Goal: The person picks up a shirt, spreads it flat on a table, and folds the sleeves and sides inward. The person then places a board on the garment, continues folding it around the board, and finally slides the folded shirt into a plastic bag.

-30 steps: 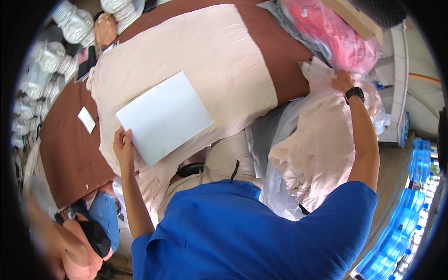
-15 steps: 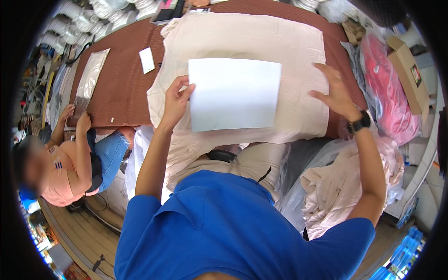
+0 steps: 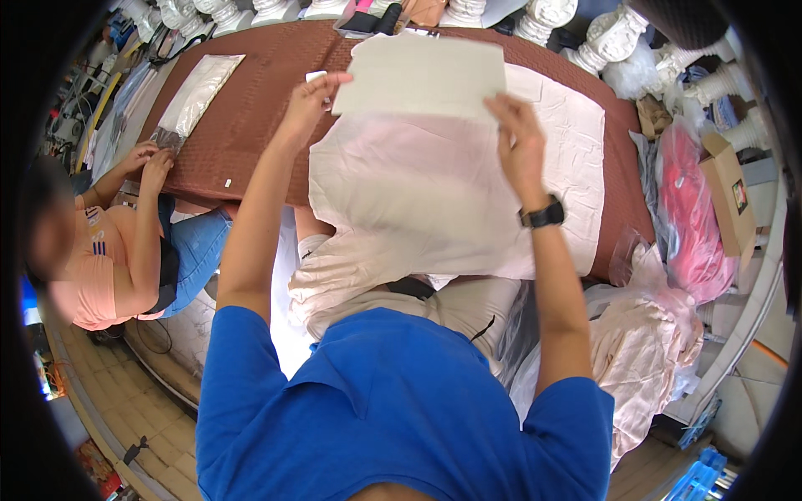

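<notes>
A thin, stiff, pale rectangular sheet (image 3: pixel 424 77) hangs over the far part of a cream cloth (image 3: pixel 555 142) and casts a soft shadow on it. At its left edge, my left hand (image 3: pixel 307 108) grips the sheet, index finger stretched along the side. My right hand (image 3: pixel 521 142) is at the lower right corner; its fingertips reach over the sheet's edge while the thumb stays apart, slightly smeared. The cloth lies spread on a brown covered table (image 3: pixel 259 108), its near side draping toward my lap.
On the left a seated person (image 3: pixel 125 250) handles a clear bagged cloth piece (image 3: pixel 200 96). White balusters (image 3: pixel 543 21) line the far side. To the right are a bagged red item (image 3: pixel 689 209), an open cardboard box (image 3: pixel 727 192) and bunched cream fabric (image 3: pixel 639 351).
The sheet has moved away from me, and a greyer face shows. My left hand went along with it. My right hand came in from the right to the sheet's edge.
</notes>
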Demonstrator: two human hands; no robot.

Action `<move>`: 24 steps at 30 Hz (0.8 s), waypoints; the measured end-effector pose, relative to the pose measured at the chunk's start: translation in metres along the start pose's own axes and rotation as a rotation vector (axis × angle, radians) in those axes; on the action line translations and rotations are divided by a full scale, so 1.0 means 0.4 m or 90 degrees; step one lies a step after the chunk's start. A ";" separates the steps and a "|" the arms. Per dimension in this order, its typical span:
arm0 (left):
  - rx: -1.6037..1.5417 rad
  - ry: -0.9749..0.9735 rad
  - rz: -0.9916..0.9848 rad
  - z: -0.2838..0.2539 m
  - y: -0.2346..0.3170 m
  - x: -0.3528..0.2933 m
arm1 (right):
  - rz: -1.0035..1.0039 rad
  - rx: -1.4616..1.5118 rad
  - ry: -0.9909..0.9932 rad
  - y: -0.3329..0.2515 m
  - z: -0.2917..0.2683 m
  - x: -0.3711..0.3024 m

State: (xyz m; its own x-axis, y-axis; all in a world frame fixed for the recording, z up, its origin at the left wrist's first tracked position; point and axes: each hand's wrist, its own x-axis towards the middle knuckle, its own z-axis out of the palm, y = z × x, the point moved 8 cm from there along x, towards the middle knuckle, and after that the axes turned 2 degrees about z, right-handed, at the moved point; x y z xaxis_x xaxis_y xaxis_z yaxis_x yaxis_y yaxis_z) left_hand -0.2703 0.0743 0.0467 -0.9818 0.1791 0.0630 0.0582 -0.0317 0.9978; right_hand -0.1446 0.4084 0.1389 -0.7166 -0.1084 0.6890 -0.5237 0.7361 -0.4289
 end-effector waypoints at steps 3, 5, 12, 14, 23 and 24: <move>0.062 -0.003 -0.066 -0.018 -0.136 -0.039 | 0.094 0.027 -0.066 0.009 0.127 -0.174; 0.276 -0.017 -0.094 -0.041 -0.196 -0.063 | 0.129 0.019 -0.121 0.014 0.189 -0.265; 0.420 0.035 0.067 -0.014 -0.151 -0.079 | 0.148 -0.030 -0.196 -0.009 0.225 -0.281; 0.451 0.060 0.066 -0.027 -0.156 -0.071 | 0.137 -0.056 -0.202 -0.011 0.246 -0.264; 0.500 0.058 0.069 -0.019 -0.122 -0.076 | 0.150 -0.121 -0.239 -0.028 0.299 -0.227; 0.507 0.048 0.073 -0.017 -0.121 -0.074 | 0.121 -0.102 -0.219 -0.042 0.310 -0.205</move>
State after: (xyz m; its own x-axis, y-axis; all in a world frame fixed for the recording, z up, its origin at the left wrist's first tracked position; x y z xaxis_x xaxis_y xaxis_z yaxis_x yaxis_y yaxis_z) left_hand -0.2453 0.0640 -0.0036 -0.9698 0.1495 0.1924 0.2426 0.6692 0.7024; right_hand -0.1340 0.3222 0.0172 -0.9197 -0.1577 0.3595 -0.3086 0.8564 -0.4139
